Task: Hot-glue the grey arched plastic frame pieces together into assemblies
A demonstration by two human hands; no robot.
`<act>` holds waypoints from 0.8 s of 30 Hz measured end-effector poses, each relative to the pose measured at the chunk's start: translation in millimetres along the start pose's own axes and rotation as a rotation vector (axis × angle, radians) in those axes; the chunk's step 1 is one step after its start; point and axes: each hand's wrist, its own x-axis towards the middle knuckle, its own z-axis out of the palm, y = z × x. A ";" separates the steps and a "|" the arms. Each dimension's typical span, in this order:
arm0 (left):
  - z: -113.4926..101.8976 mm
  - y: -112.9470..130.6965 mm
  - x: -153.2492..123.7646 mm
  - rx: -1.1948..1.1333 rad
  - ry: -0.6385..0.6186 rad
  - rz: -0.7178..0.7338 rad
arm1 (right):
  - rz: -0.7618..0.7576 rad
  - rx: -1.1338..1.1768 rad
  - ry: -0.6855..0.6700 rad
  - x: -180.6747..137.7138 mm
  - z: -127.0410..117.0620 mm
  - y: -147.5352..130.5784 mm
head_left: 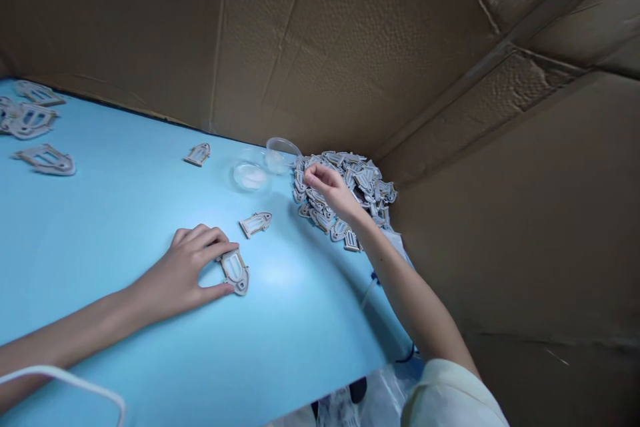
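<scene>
My left hand (195,267) grips a small grey slotted frame piece (235,270) by its two ends, thumb at the near end and fingers at the far end. The piece lies on the blue table (290,340). My right hand (327,183) is raised in front of a heap of similar grey pieces (370,180), its thumb and fingertips pinched together. Whatever may be between those fingertips is too small to make out. Just beyond my left hand lies a loose frame piece (255,224). Left of my right hand stand two clear round tubs, one with white contents (250,177) and another behind it (283,155).
Another single piece (198,154) lies farther back, and several more (33,120) are at the far left. Brown cardboard walls (320,47) rise behind and to the right of the table. A white cable (75,379) crosses the lower left corner.
</scene>
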 end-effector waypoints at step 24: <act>-5.1 7.9 4.3 -0.026 -0.011 -0.015 | 0.028 -0.926 0.232 97.3 5.6 30.6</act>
